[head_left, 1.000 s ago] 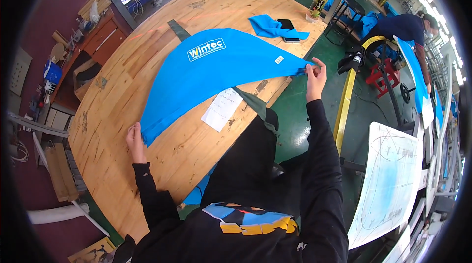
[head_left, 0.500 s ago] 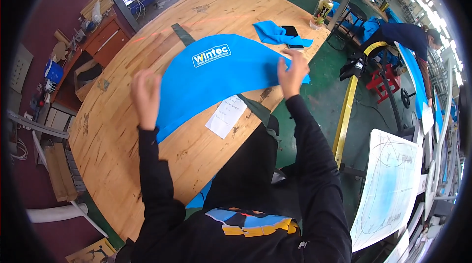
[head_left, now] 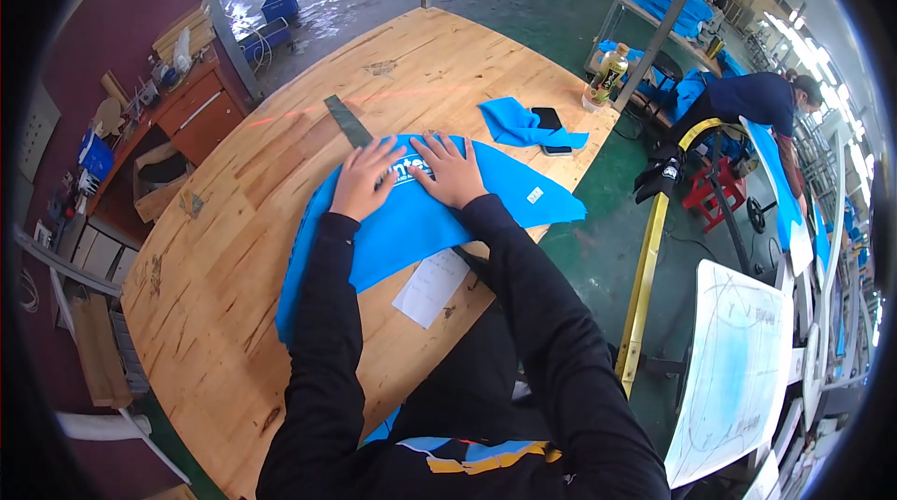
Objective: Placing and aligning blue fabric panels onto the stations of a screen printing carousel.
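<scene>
A curved bright blue fabric piece (head_left: pixel 402 243) lies across the table in front of me. My left hand (head_left: pixel 366 180) rests on its upper edge with the fingers apart. Close beside it, my right hand (head_left: pixel 451 173) presses flat on the fabric, fingers spread. Between and under my hands a white printed logo (head_left: pixel 408 166) is partly covered. Toward the fabric's right end sits a small white label (head_left: pixel 534 194). A dark green strip (head_left: pixel 348 121) sticks out from beneath the far edge. A handwritten paper slip (head_left: pixel 432 291) lies by the near edge.
The wooden table (head_left: pixel 224 266) also bears a smaller blue cloth (head_left: pixel 514 122), a phone (head_left: pixel 545 117) and a bottle (head_left: pixel 607 76) at its far right. A yellow bar (head_left: pixel 645 290) and a white board (head_left: pixel 729 374) stand to the right, with another person (head_left: pixel 747 103) beyond.
Both hands have come inward from the fabric's two ends to its middle, onto the logo. The fabric has shifted, and the small label now shows at its right.
</scene>
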Demonstrator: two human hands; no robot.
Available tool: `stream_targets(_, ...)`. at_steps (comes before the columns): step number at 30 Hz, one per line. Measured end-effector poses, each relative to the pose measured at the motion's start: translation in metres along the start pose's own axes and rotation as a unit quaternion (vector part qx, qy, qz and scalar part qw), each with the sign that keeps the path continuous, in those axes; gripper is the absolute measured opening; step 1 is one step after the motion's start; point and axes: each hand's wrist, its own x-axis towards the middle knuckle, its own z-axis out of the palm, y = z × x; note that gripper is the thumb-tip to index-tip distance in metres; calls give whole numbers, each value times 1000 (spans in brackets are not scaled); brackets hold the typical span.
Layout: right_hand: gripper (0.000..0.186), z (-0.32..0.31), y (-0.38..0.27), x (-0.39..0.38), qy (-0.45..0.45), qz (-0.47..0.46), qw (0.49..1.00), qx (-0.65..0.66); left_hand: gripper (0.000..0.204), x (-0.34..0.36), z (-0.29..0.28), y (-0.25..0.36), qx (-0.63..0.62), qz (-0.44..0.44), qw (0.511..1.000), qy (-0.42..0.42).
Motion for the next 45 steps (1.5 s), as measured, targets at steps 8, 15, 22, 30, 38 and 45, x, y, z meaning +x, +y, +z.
stream_targets(8, 58, 0, 27, -2, 37, 70, 997, 8, 48, 2, 5, 5, 49, -62, 996, -48)
stream_targets(15, 55, -49, 77, -86, 105, 57, 990, -78, 50, 2, 10, -1, 47, -53, 996, -48)
stream_targets(22, 47, -102, 100, -256, 173, 303, 935, -65, 49, 6, 12, -4, 8, -20, 998, -59)
stream_targets(30, 29, -184, 16, -451, 323, 416, 849, 50, 24, 4, 11, 3, 60, 21, 997, -41)
stream_targets(38, 26, -260, -56, -616, 350, 565, 721, -196, 34, 103, 15, 173, 82, 39, 993, -81)
stream_targets(45, 30, -306, -70, -741, 236, 749, 418, -458, 34, 123, 138, 501, -189, 453, 862, -128)
